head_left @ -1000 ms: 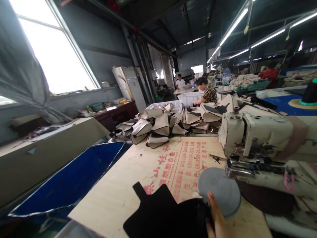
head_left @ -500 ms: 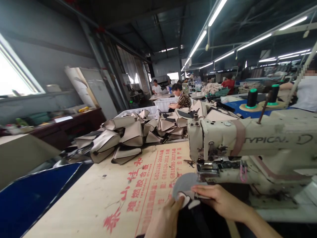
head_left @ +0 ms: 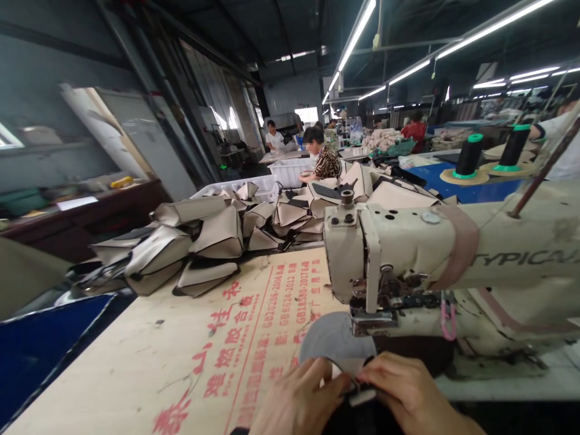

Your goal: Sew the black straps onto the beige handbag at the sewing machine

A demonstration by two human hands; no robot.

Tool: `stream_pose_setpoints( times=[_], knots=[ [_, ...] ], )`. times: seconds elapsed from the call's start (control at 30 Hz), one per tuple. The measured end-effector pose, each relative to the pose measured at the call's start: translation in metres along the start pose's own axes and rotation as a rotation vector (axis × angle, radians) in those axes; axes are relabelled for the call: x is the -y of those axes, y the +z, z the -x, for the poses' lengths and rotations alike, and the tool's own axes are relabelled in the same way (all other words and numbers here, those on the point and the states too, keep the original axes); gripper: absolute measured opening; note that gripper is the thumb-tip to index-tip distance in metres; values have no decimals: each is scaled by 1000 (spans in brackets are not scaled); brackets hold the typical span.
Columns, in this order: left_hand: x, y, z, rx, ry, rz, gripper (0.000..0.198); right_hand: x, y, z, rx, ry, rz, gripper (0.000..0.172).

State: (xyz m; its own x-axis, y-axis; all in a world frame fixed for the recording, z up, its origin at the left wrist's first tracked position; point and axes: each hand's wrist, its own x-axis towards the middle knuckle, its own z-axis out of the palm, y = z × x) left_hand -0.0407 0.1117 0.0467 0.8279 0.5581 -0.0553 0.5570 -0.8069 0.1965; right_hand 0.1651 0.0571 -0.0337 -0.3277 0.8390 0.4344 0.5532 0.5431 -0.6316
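My left hand [head_left: 302, 393] is closed in a pinch at the near edge of a rounded flat grey piece [head_left: 333, 341], gripping a black fabric piece with pale edges [head_left: 362, 417]. Close on its right, my right hand [head_left: 408, 383] pinches the same fabric piece, fingertips almost meeting those of the left. Much of the fabric is hidden behind the hands or cut off by the lower border. Just beyond the hands stands a cream sewing machine [head_left: 408, 241], its needle area [head_left: 374, 320] above and beside the grey piece.
Beige bag-like pieces with black edging [head_left: 217, 232] lie heaped beyond the plywood board [head_left: 181, 350] with red print. Black thread cones [head_left: 469, 157] stand behind the machine. At left is a blue-lined container [head_left: 45, 356]. Co-workers, one in a patterned top [head_left: 327, 162], sit farther back.
The view has shifted, bringing the machine closer. My right hand has come lower and nearer my left, its stretched fingers now curled into a pinch on the fabric piece.
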Motion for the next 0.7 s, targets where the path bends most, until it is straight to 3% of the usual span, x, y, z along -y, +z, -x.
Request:
stream_pose_setpoints(
  times=[0.23, 0.33, 0.43, 0.6, 0.7],
  knots=[
    [-2, 16, -11, -130, 123, 236, 23, 2, -7, 3, 40, 66, -47, 24],
    [-7, 27, -14, -266, 33, 351, 10, 4, -6, 2, 32, 61, -17, 24],
    [-10, 31, -17, -363, -51, 436, 10, 4, -1, 1, 25, 54, 39, 30],
    [0, 31, -14, -328, 71, 376, 19, 3, 3, -2, 15, 80, -4, 29],
    [8, 30, -7, -196, 101, 265, 32, 3, 5, -4, 21, 93, 10, 30]
  ],
)
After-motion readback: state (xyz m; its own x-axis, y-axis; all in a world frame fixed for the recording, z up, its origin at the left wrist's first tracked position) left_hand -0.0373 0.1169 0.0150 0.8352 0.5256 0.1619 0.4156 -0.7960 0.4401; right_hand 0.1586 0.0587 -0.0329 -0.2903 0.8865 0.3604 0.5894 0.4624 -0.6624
